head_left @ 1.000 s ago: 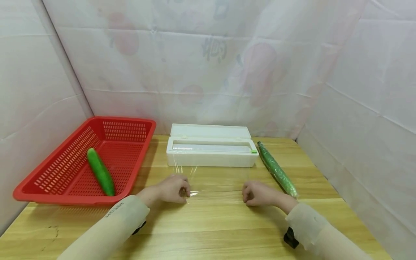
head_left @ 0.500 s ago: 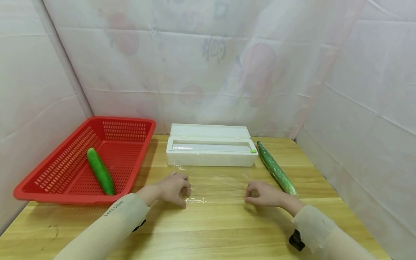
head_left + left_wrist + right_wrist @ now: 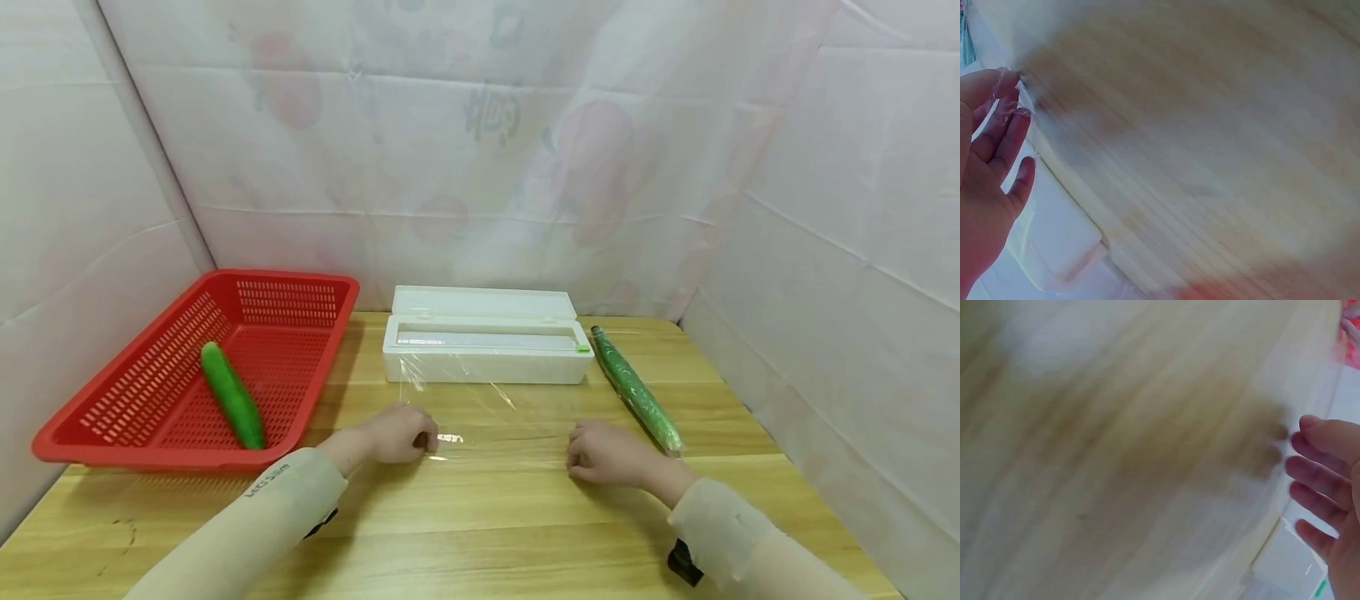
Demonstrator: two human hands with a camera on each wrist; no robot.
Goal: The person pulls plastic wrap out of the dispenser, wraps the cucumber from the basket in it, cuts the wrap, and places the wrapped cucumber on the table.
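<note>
A sheet of clear plastic wrap (image 3: 495, 417) stretches between my hands and runs back to the white wrap dispenser (image 3: 487, 367), whose lid stands open. My left hand (image 3: 401, 433) pinches the sheet's near left corner; in the left wrist view crumpled film shows between its thumb and fingertips. At the near right corner, my right hand (image 3: 611, 454) pinches the film between thumb and index finger, its other fingers loosely bent in the right wrist view. Beyond the right hand lies a cucumber wrapped in film (image 3: 637, 392). The film's edges are hard to see.
At the left stands a red plastic basket (image 3: 311, 383) with a bare green cucumber (image 3: 232, 396) in it. A green cutter slider (image 3: 582, 348) sits at the dispenser's right end. White curtains (image 3: 480, 167) enclose the back and sides of the wooden table (image 3: 487, 533).
The film dropped low half a second ago and now rises toward the dispenser's front again. Fingers of both hands have drawn closer together, and the right hand has shifted slightly right.
</note>
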